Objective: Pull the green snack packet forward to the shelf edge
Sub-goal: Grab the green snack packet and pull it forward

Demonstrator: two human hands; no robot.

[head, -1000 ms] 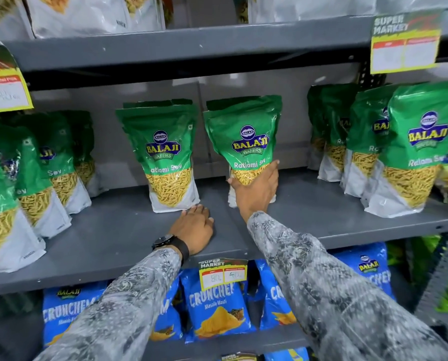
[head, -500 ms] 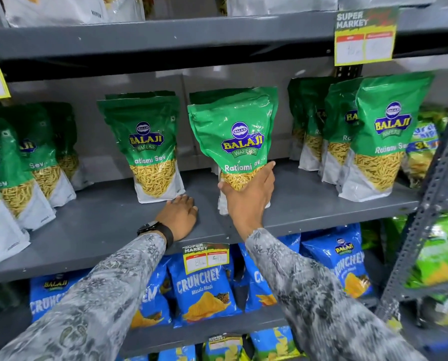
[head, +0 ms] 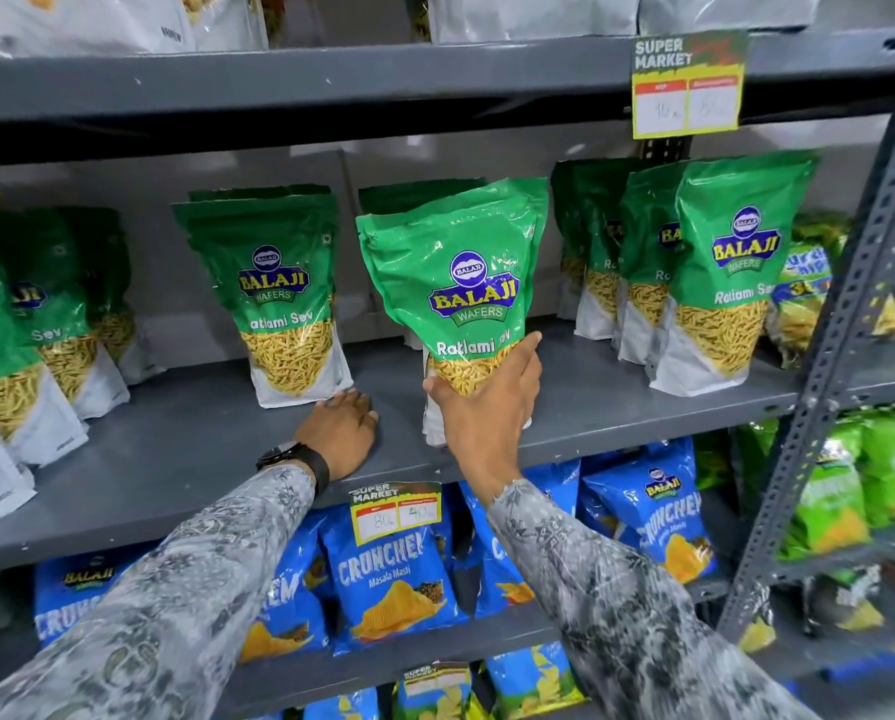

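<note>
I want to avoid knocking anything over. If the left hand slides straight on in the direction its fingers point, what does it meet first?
Most likely the green packet standing just beyond the left hand: the fingertips look almost at its white base, though depth is unclear.

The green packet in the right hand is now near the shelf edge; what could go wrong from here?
1. The green packet is held only low down by the right hand and leans; it may tip forward off the shelf.
2. The left hand rests beside the neighbouring packet; a bump could topple it.
</note>
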